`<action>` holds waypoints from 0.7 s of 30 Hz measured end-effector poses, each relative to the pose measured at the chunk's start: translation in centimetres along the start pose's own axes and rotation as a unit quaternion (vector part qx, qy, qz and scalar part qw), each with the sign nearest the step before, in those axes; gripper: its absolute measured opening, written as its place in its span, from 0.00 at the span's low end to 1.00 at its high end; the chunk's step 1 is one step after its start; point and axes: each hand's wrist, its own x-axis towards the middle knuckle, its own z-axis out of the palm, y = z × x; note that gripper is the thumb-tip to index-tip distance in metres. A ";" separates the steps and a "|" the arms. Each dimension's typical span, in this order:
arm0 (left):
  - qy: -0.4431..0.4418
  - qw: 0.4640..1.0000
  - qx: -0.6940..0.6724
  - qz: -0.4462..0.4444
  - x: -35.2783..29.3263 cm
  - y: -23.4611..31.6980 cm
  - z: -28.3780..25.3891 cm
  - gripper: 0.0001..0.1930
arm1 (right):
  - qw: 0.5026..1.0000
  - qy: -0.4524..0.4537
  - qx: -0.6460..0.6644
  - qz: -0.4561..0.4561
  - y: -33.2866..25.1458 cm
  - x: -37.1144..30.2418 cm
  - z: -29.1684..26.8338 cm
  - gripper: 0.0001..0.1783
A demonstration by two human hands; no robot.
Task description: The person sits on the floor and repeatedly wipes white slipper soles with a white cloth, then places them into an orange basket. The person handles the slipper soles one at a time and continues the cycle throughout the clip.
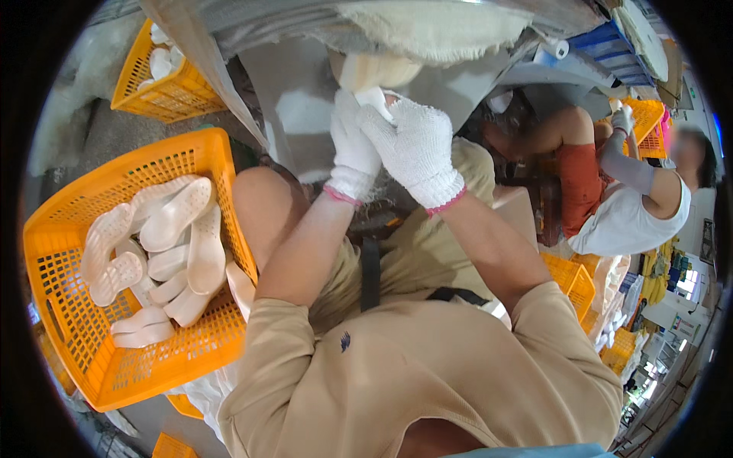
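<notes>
White knitted gloves with pink cuffs cover both of my hands. They meet around a white piece [374, 101], its smooth end showing between them; it resembles the shoe soles in the basket, but most of it is hidden. My left hand [353, 145] is closed along its left side. From the right, my right hand [416, 145] closes over it with bent fingers. Just beyond the fingertips is a rounded, cream-coloured wheel-like part [378, 72] of a machine; the piece is at or against it, and I cannot tell whether they touch. Ragged pale cloth [439, 30] hangs above.
An orange basket [65, 286] holding several pale shoe soles [177, 214] stands at my left. Another orange basket [168, 95] with white pieces is farther off. Grey sheeting [210, 53] borders the machine. At right, a co-worker [634, 206] sits near more orange baskets [569, 282].
</notes>
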 end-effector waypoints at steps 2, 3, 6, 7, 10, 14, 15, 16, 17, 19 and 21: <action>-0.004 0.994 -0.095 -0.062 0.0 0.0 -0.2 0.31 | 0.987 -0.048 0.146 0.050 0.1 0.3 0.0 0.17; 0.007 0.971 -0.184 -0.149 0.0 0.0 -0.3 0.34 | 0.945 -0.081 0.305 0.086 0.4 0.4 0.1 0.19; -0.085 0.704 -0.506 -0.491 1.0 -0.5 -0.6 0.31 | 0.910 -0.302 0.236 0.156 0.4 -1.3 -4.0 0.25; -0.103 0.685 -0.511 -0.508 1.7 -0.6 -0.3 0.33 | 0.884 -0.364 0.228 0.185 0.3 -2.6 -5.0 0.28; -0.179 0.540 -0.679 -0.464 3.2 -0.5 -0.2 0.32 | 0.973 -0.150 0.178 0.003 -0.2 -3.4 -4.1 0.39; 0.041 0.790 -0.496 -0.359 2.2 0.0 0.1 0.32 | 0.784 -0.320 0.487 0.215 -0.1 -0.1 -3.1 0.17; 0.046 0.779 -0.508 -0.364 1.1 -0.1 0.2 0.32 | 0.841 -0.317 0.399 0.181 -0.7 -0.8 -4.5 0.14; 0.035 0.757 -0.531 -0.378 0.4 -0.2 0.4 0.32 | 0.938 -0.247 0.244 -0.001 -1.2 -2.9 -5.4 0.15; 0.015 0.723 -0.559 -0.405 -0.7 -0.5 0.5 0.32 | 0.953 -0.238 0.185 0.020 -2.2 -4.9 -5.8 0.18; -0.013 0.679 -0.591 -0.436 -1.6 -0.9 0.7 0.31 | 0.985 -0.140 0.099 0.029 -3.2 -8.2 -5.7 0.24; -0.017 0.675 -0.595 -0.436 -1.4 -1.1 0.6 0.31 | 0.970 -0.173 0.096 0.143 -3.2 -8.8 -5.8 0.25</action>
